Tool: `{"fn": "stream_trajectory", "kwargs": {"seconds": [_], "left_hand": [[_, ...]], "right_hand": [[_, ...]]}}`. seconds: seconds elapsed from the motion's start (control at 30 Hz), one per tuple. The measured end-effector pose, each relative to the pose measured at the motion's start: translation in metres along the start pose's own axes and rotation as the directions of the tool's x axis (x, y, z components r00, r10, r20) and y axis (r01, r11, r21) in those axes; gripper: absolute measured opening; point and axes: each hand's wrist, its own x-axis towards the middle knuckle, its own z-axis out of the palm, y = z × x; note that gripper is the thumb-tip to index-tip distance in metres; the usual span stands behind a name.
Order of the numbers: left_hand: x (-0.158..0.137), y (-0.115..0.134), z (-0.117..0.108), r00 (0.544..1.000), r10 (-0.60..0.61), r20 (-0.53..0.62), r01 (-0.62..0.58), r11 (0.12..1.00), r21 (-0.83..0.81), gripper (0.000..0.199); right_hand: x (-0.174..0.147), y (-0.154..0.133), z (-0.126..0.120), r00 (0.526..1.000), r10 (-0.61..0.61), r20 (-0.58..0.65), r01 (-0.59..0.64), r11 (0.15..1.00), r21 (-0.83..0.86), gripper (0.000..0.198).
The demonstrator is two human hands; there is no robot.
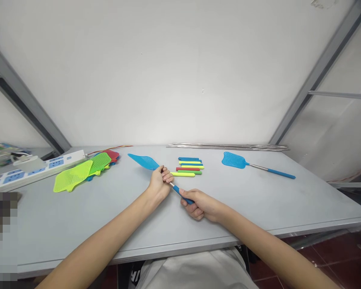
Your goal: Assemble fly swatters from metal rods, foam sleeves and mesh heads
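Both my hands grip one blue fly swatter (143,161), held tilted above the table with its flat mesh head to the left. My left hand (161,182) is closed around its metal rod, close under the head. Farther down, my right hand (200,204) wraps around the blue handle sleeve. Just behind my hands lie several coloured handle sleeves (191,168) in blue, yellow, red and green, side by side. Another blue fly swatter (234,160), with its rod and handle joined, rests to the right.
Loose swatter heads (74,176) in yellow, green, red and blue overlap at the left. Beside them runs a white power strip (36,170) with a plug in it. Thin metal rods (228,147) lie along the wall at the back of the grey table (258,208).
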Motion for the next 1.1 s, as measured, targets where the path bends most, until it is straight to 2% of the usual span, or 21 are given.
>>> {"fn": "stream_trajectory", "kwargs": {"seconds": [0.43,1.1], "left_hand": [[-0.001,0.0014,0.0023,0.998,-0.063,-0.027,0.063,0.998,0.002,0.024],[0.0026,0.0018,-0.0012,0.996,-0.088,-0.021,0.089,0.995,0.045,0.025]], "right_hand": [[0.0005,0.0009,-0.0002,1.0,-0.002,-0.028,0.001,1.0,-0.022,0.035],[-0.001,-0.0016,0.0031,0.999,0.017,-0.034,-0.018,1.0,-0.017,0.033]]}}
